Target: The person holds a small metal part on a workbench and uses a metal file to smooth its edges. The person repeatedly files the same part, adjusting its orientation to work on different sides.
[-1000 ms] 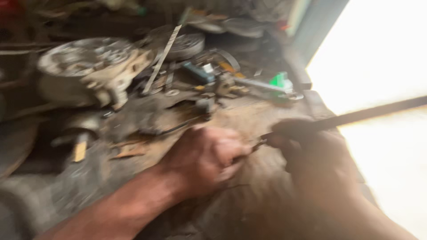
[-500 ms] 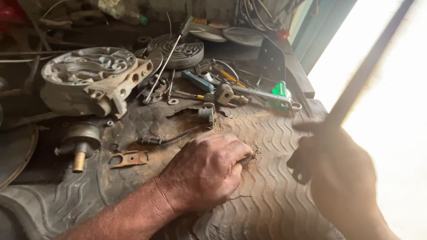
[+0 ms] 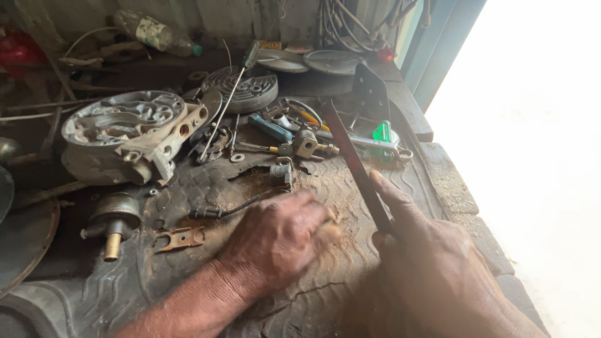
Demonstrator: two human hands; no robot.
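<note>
Your left hand (image 3: 282,241) lies knuckles up on the rubber mat (image 3: 206,188), fingers curled in loosely; whether anything sits under them you cannot tell. Your right hand (image 3: 432,263) is closed around a long dark flat bar (image 3: 357,166), forefinger stretched along it, and the bar slants up and away from you toward the tools beyond.

Just beyond your left hand lie a black cable (image 3: 228,208) and a small metal fitting (image 3: 282,174). To its left sit a rusty flat bracket (image 3: 181,238) and a round knob with a brass stem (image 3: 116,219). Farther off on that side rests a large grey metal housing (image 3: 125,134), with a ribbed round plate (image 3: 241,87) behind it. Ahead of your right hand lie a wrench (image 3: 369,144) and a green piece (image 3: 382,133).

Rusty dust covers the mat around your hands. Bright daylight floods in on your right.
</note>
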